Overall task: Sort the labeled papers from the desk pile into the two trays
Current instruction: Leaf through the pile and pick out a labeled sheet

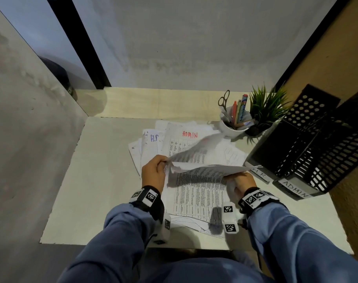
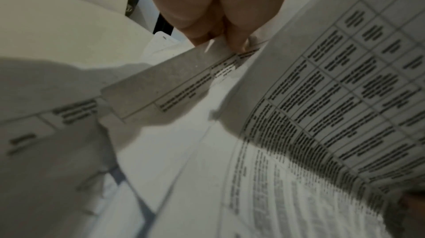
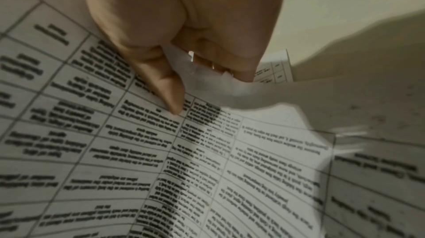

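Observation:
A loose pile of printed papers (image 1: 194,197) lies mid-desk. A sheet marked ADMIN (image 1: 190,135) in red and one marked H.R (image 1: 154,138) in blue show at its far side. My left hand (image 1: 163,163) pinches the corner of a lifted, motion-blurred sheet (image 1: 196,151). In the left wrist view the left hand (image 2: 224,45) nips that paper edge. My right hand (image 1: 233,176) grips the right edge of a second raised sheet (image 1: 206,170); its thumb (image 3: 174,100) presses on a printed table. Two black mesh trays stand at right, labelled H R (image 1: 260,175) and ADMIN (image 1: 294,190).
A white cup (image 1: 233,127) with pens and scissors (image 1: 224,100) stands behind the pile, beside a small potted plant (image 1: 263,111). Grey partition walls close the desk at left and back. Bare desk surface (image 1: 96,180) lies left of the papers.

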A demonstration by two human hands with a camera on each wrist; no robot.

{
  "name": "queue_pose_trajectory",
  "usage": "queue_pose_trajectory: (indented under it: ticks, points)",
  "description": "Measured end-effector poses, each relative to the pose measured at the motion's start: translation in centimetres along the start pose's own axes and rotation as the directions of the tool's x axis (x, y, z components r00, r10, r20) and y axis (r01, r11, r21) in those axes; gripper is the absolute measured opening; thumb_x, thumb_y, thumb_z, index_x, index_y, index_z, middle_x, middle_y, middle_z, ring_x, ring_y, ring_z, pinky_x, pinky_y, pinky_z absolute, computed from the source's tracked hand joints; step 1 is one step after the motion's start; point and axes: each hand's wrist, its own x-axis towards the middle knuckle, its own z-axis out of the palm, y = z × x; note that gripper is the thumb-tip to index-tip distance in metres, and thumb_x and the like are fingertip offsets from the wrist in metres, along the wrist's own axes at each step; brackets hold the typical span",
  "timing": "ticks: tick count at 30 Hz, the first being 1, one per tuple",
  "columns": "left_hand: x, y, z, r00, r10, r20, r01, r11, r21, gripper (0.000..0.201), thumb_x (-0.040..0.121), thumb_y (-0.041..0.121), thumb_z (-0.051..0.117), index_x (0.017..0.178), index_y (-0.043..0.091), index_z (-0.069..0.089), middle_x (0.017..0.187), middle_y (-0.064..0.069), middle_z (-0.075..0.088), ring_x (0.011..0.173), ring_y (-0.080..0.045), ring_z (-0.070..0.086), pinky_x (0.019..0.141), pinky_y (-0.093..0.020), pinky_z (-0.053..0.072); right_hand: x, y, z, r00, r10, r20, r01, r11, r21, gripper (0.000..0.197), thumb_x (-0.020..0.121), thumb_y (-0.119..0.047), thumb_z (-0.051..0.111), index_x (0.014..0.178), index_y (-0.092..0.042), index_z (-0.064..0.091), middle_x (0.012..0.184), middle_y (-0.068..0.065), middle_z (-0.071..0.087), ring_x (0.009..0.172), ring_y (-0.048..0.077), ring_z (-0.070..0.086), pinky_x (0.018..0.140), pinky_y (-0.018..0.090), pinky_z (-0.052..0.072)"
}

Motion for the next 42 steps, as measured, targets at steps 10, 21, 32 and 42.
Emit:
queue_pose_trajectory:
  ticks: [10,21,32,42]
  points:
    - [-1.0,1.1,0.0,0.877,-0.342,0.336,0.468,0.763,-0.445,0.013,0.061,-0.003,0.051,0.054,0.008,0.051,0.077,-0.004,0.057,0.071,-0.025,0.055,0.062,-0.027,0.047,-1.3,-1.3,0.2,0.994,-0.062,-0.094,0.072,0.992,0.107,0.034,0.069,0.026,0.044,0.066,-0.002,0.063,0.047,-0.002,0.065,0.064,0.025,0.063,0.055,0.023,0.055]
    - [1.8,-0.7,0.4,0.920,-0.390,-0.026,0.390,0.911,0.133,0.038,0.086,0.014,0.060,0.121,0.009,0.049,0.116,-0.009,0.060,0.100,-0.027,0.058,0.086,-0.030,0.045,-3.0,-1.2,0.7,0.994,-0.082,0.068,0.071,0.985,0.155,0.026,0.063,0.021,0.059,0.080,0.002,0.064,0.092,0.009,0.068,0.091,0.022,0.060,0.081,0.030,0.046]
    - [1.5,0.5,-0.3,0.991,-0.121,0.059,0.090,0.925,0.370,0.033,0.088,0.004,0.056,0.120,0.007,0.062,0.111,-0.014,0.067,0.100,-0.030,0.061,0.079,-0.023,0.041,-1.1,-0.1,-0.2,0.998,0.002,0.058,-0.008,0.996,0.094,0.019,0.051,0.011,0.066,0.061,-0.004,0.069,0.092,0.015,0.071,0.106,0.039,0.059,0.100,0.048,0.044]
    - [0.6,-0.4,-0.7,0.990,0.134,-0.048,-0.123,0.973,0.197,0.029,0.088,-0.006,0.045,0.090,0.005,0.072,0.122,-0.004,0.060,0.109,-0.015,0.055,0.093,-0.016,0.036,-1.5,-0.5,-0.1,0.999,0.000,0.032,-0.002,0.996,0.089,0.021,0.066,0.021,0.055,0.071,0.002,0.063,0.090,0.016,0.067,0.093,0.030,0.060,0.086,0.035,0.049]
